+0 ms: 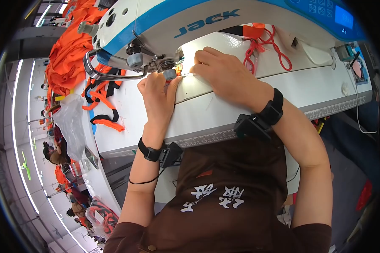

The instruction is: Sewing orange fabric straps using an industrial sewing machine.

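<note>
A white and blue Jack sewing machine (190, 28) reaches across the top of the view, its lamp lighting the needle area. My left hand (158, 91) is at the left of the presser foot area, thumb and fingers pinched on a small orange fabric piece (178, 70) that lies mostly hidden under the machine head. My right hand (221, 74) is just right of the needle, fingers curled with the tips near the same piece; glare hides what they hold. Black-and-orange fabric strips (104, 98) lie left of my left hand.
Red cords (277, 47) and red-handled snips (253, 61) lie behind my right hand. A large orange fabric heap (69, 53) and a clear plastic bag (71, 123) are at the left. A ruler strip (209, 138) runs along the table's front edge. Other people are farther left.
</note>
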{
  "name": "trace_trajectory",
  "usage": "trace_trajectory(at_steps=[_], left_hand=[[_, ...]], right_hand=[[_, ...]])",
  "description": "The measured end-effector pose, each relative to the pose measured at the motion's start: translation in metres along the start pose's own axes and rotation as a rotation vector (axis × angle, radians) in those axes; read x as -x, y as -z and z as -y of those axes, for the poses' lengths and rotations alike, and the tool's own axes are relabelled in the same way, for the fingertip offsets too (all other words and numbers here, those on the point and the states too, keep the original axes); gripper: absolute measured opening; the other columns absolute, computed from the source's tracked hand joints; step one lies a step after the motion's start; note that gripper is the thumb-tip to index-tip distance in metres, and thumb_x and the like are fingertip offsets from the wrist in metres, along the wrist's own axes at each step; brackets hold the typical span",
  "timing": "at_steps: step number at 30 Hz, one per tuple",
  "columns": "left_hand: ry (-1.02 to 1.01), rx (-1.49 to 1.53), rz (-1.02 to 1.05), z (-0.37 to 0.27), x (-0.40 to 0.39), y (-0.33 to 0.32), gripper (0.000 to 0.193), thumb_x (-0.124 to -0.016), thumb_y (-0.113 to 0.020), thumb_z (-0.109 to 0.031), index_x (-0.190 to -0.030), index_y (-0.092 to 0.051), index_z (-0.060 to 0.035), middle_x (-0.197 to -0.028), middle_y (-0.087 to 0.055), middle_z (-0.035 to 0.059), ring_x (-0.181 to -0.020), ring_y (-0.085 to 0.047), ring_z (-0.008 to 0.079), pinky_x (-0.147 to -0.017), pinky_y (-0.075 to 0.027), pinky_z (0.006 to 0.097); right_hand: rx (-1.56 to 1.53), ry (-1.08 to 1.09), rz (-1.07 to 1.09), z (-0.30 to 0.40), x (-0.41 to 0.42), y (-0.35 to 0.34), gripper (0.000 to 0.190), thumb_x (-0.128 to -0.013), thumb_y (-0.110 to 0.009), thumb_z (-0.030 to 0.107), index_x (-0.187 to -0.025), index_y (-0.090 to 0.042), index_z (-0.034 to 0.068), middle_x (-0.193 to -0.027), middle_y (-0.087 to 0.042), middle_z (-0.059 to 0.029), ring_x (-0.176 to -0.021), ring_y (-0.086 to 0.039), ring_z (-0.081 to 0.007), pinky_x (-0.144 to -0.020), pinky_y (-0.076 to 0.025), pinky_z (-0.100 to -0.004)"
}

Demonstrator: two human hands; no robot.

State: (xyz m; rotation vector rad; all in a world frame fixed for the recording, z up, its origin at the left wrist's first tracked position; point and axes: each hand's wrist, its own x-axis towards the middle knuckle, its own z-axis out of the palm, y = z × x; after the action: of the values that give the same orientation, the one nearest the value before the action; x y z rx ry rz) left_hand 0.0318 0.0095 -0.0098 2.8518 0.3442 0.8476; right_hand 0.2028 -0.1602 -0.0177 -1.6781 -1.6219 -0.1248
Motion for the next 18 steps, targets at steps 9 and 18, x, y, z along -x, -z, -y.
trace_trajectory(at_steps=[9,18], left_hand=[[0.007,-0.121,0.045,-0.001,0.004,0.002,0.014,-0.093,-0.079,-0.014,-0.106,-0.078,-0.01,-0.1,-0.072,0.0031,-0.092,-0.061,0.0207,-0.093,-0.037,0.0337],[-0.051,-0.111,0.088,-0.012,0.011,0.012,0.021,-0.096,-0.073,-0.006,-0.116,-0.076,-0.0091,-0.109,-0.072,0.0036,-0.099,-0.063,0.0199,-0.095,-0.036,0.0358]], right_hand=[[0.003,-0.005,0.021,0.0,0.0,-0.001,0.025,-0.083,-0.062,-0.004,-0.105,-0.069,0.004,-0.106,-0.063,-0.0071,-0.106,-0.063,-0.0267,-0.081,-0.057,-0.0394],[0.011,-0.009,0.051,0.002,0.001,0.003,0.023,-0.084,-0.063,-0.003,-0.105,-0.068,0.003,-0.105,-0.063,-0.0078,-0.107,-0.062,-0.0268,-0.081,-0.057,-0.0395]])
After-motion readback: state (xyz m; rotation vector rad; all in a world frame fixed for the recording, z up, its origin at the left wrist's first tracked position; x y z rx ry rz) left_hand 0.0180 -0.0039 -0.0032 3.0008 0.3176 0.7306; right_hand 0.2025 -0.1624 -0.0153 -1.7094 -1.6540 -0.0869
